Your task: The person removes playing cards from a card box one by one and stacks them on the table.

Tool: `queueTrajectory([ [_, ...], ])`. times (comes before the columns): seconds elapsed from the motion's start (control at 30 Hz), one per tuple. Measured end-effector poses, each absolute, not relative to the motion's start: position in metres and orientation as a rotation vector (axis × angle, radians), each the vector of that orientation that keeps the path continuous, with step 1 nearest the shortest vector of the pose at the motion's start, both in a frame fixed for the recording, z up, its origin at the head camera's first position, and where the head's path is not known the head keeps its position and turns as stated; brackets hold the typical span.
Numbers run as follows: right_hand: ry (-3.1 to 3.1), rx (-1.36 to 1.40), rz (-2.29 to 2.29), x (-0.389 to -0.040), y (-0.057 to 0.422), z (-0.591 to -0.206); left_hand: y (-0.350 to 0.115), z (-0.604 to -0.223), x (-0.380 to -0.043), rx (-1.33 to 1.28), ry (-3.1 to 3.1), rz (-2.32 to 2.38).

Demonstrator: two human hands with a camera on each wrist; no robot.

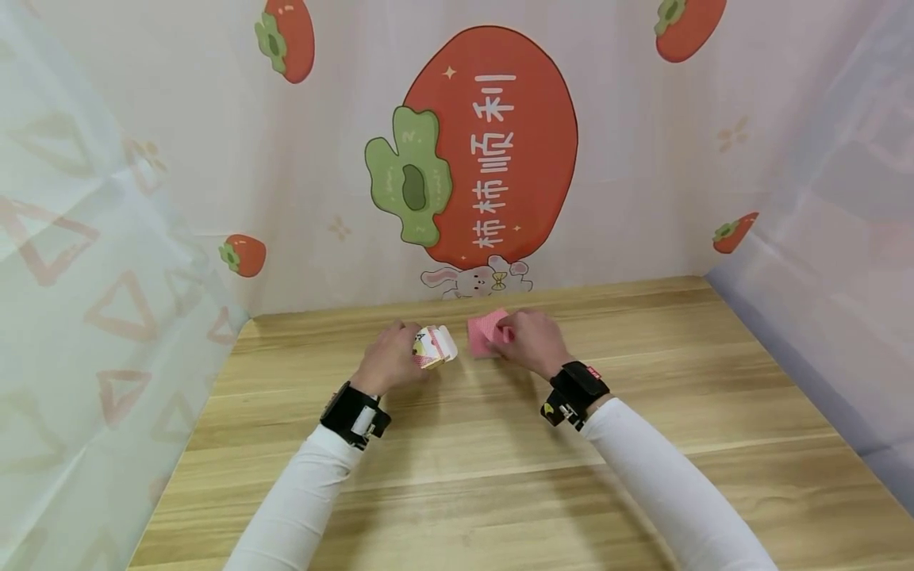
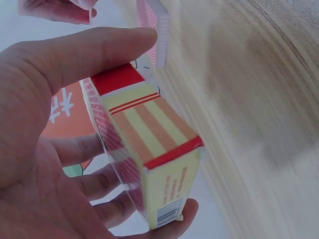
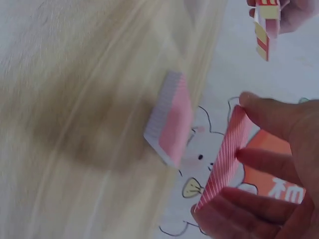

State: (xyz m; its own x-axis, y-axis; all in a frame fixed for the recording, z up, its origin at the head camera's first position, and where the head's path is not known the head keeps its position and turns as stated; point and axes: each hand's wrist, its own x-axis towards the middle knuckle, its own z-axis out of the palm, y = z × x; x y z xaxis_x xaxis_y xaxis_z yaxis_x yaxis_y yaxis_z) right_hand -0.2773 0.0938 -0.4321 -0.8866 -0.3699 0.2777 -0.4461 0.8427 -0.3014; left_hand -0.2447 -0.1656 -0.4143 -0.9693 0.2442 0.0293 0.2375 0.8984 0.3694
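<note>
My left hand (image 1: 389, 358) grips a playing-card box (image 2: 154, 132), with the thumb on one side and curled fingers on the other. The box is pale yellow with red and striped bands and a barcode; its white flap sticks out towards the right in the head view. On the wooden table, a deck of playing cards (image 3: 172, 122) lies in a stack, pink backs upward. Just above that stack, my right hand (image 1: 537, 341) pinches a pink-striped playing card (image 3: 228, 159) between thumb and fingers. Whether it is one card or several, I cannot tell.
The wooden table (image 1: 471, 492) stretches out in front and to both sides. Behind its far edge hangs a white curtain (image 1: 157, 262) printed with persimmons and a rabbit. More curtain closes in the left and right sides.
</note>
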Motion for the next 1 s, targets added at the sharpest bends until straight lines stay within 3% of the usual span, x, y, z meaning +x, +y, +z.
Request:
queueTrajectory([
  [0.37, -2.883, 0.286, 0.614, -0.284, 0.069, -0.451, -0.165, -0.418, -0.248, 0.334, 3.056, 0.595],
  [1.0, -2.856, 0.127, 0.489, -0.301, 0.043, -0.474, -0.165, -0.418, -0.252, 0.347, 3.045, 0.605],
])
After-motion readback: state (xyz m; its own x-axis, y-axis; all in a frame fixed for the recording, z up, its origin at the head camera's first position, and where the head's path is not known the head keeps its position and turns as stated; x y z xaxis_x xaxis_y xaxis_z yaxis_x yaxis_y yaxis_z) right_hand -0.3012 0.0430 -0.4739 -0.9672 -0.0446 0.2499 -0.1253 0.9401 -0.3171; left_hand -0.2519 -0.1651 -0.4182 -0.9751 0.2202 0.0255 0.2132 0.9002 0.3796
